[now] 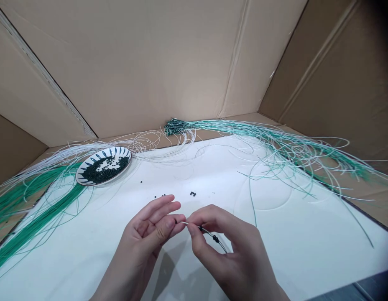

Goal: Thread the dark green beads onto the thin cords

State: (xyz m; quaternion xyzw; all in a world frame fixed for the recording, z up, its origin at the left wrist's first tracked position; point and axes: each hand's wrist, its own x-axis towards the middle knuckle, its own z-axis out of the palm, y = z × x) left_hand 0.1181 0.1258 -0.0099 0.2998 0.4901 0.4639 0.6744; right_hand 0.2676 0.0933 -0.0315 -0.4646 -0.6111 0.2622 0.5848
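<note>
Over the white board, my left hand (156,228) pinches a small black bead (175,221) between thumb and index finger, its other fingers loosely curled. Facing it, my right hand (227,240) has thumb and index finger closed on a thin cord (209,233). The cord's pale tip points left and reaches close to the left fingertips; whether it touches the bead I cannot tell. A few black beads (215,238) are on the cord below my right fingers, and its far end disappears behind that hand. Beyond my hands lies a small cluster of loose beads (193,194).
A patterned plate (130,161) of black beads stands at the left on green strands (34,228) and white strands (52,156). A beaded bundle of green and white strands (231,126) stretches along the back right. Cardboard walls (156,62) enclose the white board (310,251).
</note>
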